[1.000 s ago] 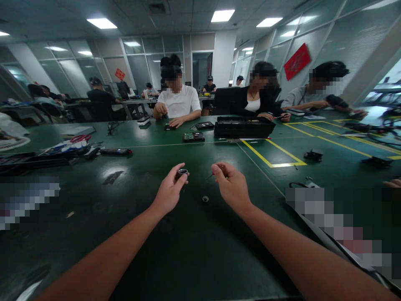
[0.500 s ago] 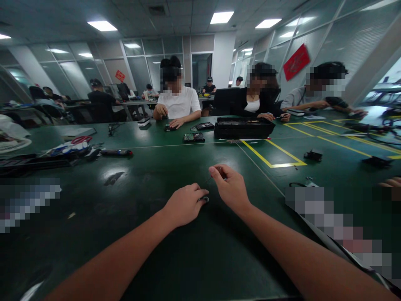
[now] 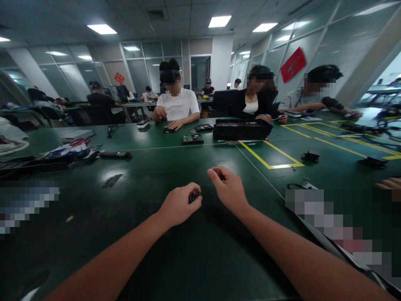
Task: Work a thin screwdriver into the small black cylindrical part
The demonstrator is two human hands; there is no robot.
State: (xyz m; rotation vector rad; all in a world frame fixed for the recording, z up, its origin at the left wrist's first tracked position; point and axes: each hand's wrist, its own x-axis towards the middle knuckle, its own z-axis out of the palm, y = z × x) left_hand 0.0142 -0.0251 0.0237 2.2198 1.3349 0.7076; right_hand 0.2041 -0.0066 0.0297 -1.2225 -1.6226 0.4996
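My left hand [image 3: 181,202] is closed around a small dark, rounded part [image 3: 194,195], which shows between the thumb and fingers just above the green tabletop [image 3: 200,259]. What kind of part it is cannot be made out. To its right, my right hand [image 3: 228,184] pinches a thin metal shaft [image 3: 206,182] between thumb and fingertips. The shaft's tip points down and left towards the dark part, with a small gap between them. Most of this thin tool is hidden inside the fingers.
Across the table a person in a white shirt works near a green circuit board [image 3: 193,139]. Beside it stands a long black box [image 3: 242,130]. A black pen-like tool [image 3: 115,154] and red-handled scissors [image 3: 80,142] lie left. Small black parts [image 3: 310,156] lie right. Another hand [image 3: 388,183] rests far right.
My left hand has turned and drawn slightly left, so the dark part shows more between its fingers. My right hand stays nearly in place, still pinching the thin shaft.
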